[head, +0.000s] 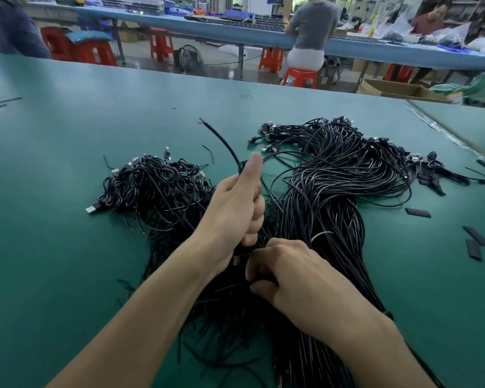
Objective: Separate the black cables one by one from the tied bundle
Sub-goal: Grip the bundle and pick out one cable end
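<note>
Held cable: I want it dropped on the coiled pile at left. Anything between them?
Nothing visible. The left hand holds the cable raised just right of the coiled pile, with only air between. Its lower run is hidden behind that hand, so whether the bundle snags it is unclear.

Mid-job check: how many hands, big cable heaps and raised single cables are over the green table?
Hands: 2 (left hand, right hand)
Big cable heaps: 2 (left pile, tied bundle)
Single raised cable: 1
Total: 5
</note>
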